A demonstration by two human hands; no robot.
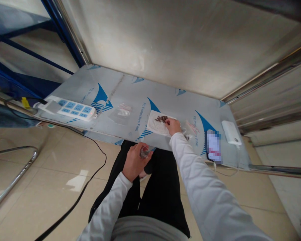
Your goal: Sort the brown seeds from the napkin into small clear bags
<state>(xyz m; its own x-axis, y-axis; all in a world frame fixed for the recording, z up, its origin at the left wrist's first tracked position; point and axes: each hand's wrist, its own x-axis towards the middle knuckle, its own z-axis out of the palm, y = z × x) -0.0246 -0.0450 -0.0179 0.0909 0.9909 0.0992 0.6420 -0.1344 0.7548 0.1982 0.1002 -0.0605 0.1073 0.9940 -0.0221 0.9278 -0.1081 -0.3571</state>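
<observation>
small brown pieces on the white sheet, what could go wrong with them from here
The small brown pieces lie loose on the white sheet, so the right hand could scatter them. The left hand holds the clear container beyond the table's front edge, so a fumbled piece might fall.

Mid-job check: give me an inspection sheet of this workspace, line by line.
Surface: table covered with printed film
Job's things: brown pieces on white sheet; small clear container
Clutter: clear bags either side of the sheet; phone, white device, power strip
Hands: left hand holds the container at the table's front; right hand at the pieces, grip unclear
Cables: black cable drooping below the table; white cable by the phone
Surroundings: blue rack, tiled floor
</observation>
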